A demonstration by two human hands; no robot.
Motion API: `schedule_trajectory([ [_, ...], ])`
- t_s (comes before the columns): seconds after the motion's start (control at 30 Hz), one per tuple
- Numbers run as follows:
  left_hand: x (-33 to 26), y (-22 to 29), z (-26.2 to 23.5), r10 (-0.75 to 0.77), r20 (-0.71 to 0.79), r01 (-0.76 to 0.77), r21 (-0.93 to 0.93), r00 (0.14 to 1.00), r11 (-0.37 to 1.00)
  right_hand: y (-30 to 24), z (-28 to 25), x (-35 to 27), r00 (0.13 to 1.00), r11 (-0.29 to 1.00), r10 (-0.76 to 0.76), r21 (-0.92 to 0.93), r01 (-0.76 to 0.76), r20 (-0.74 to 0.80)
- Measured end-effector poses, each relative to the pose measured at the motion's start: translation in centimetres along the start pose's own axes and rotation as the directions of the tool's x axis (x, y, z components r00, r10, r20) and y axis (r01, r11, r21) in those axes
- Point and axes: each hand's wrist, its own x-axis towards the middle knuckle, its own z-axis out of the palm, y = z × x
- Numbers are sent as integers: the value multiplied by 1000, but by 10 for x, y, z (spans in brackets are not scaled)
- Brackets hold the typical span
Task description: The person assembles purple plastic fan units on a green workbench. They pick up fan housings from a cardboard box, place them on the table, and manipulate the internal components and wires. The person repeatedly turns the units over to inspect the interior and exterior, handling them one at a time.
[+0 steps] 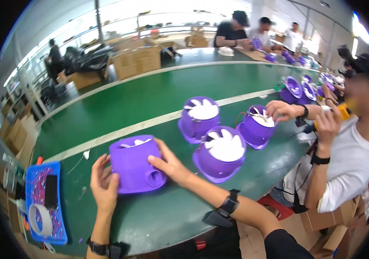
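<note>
Both my hands hold a purple plastic fan housing (132,166) just above or on the green table; I cannot tell if it touches. White fan blades show in its top opening, and a short round spout sticks out low on its right side. My left hand (104,183) grips the left wall with curled fingers. Against the right wall, my right hand (169,164) presses with its thumb in front and its fingers behind. To the right stand a purple fan unit (221,157) with white blades and, farther back, another fan unit (199,116).
A co-worker's hand (281,111) touches a third fan unit (257,129) on the right. At the left edge lies a blue tray (61,216) with a white ring (40,219), a dark phone-like slab and small parts. More people work across the green table (128,103).
</note>
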Motion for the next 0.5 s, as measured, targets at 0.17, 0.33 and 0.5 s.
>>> schedule_trajectory([
  [0.17,2,-15,-8,-167,-31,167,12,985,986,-2,-2,-3,980,934,197,310,-179,-27],
  [0.33,1,-17,-4,-134,29,135,-27,991,990,-1,2,-5,981,940,195,283,-190,10],
  [0.5,-14,-44,-10,-287,206,346,-366,936,864,-3,2,-6,983,948,180,260,-182,30],
])
